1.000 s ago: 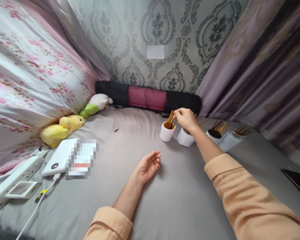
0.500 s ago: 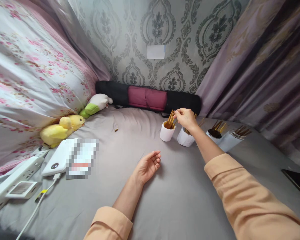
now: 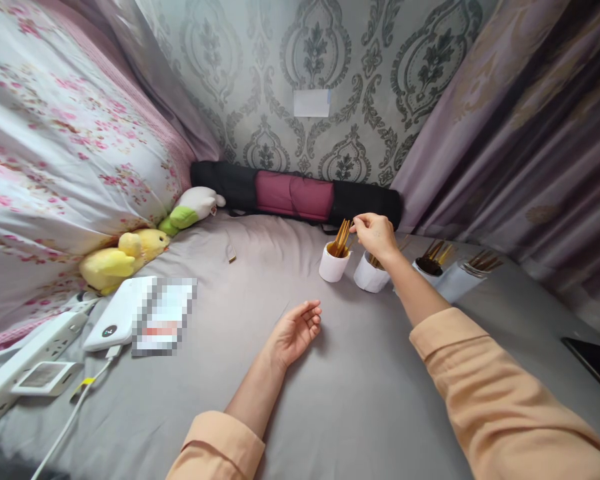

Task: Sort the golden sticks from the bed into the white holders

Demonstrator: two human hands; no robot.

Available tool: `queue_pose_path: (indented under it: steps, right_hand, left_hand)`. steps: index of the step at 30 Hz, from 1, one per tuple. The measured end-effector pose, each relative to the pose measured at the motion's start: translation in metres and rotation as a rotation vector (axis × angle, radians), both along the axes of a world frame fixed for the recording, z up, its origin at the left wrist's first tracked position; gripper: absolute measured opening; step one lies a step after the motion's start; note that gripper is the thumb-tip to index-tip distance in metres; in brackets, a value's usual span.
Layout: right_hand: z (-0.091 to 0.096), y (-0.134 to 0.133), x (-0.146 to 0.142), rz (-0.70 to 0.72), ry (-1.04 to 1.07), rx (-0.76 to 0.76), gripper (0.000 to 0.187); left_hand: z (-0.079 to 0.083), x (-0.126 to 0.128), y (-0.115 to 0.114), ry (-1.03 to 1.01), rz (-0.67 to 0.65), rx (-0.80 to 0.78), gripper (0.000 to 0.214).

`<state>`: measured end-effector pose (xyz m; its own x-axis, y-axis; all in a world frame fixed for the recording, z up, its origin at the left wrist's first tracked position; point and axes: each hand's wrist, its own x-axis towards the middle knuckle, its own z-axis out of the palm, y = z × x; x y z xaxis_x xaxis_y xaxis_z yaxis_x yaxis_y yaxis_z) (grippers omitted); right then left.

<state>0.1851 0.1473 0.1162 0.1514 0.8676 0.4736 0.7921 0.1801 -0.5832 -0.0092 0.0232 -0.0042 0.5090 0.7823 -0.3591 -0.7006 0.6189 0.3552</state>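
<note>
My right hand (image 3: 376, 235) is above the white cups, thumb and fingertips pinched together on what looks like a thin stick, mostly hidden at the fingertips. Just left of the fingertips, several thin brown sticks (image 3: 341, 240) stand in a white paper-wrapped cup (image 3: 334, 267). A second white cup (image 3: 371, 277) with sticks is below my right hand, partly covered by it. My left hand (image 3: 298, 331) rests on the grey sheet, palm turned sideways, its fingers loosely curled and holding nothing.
Farther right are a dark-mouthed cup of sticks (image 3: 429, 267) and a white container of sticks (image 3: 463, 283). A black and maroon rolled bag (image 3: 295, 196) lies along the wall. On the left are plush toys (image 3: 107, 264), a power bank (image 3: 123, 313) and a power strip (image 3: 35, 357).
My right hand has shifted slightly right and up, away from the leftmost cup's sticks. My left hand has stayed in place.
</note>
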Motion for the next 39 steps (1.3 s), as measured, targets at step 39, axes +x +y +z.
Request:
queue_pose_path:
  steps: [39]
  right_hand:
    - [-0.012,-0.042,0.009,0.032,0.141,0.014,0.027]
  left_hand:
    - [0.004,-0.001,-0.002,-0.007,0.002,0.010,0.015]
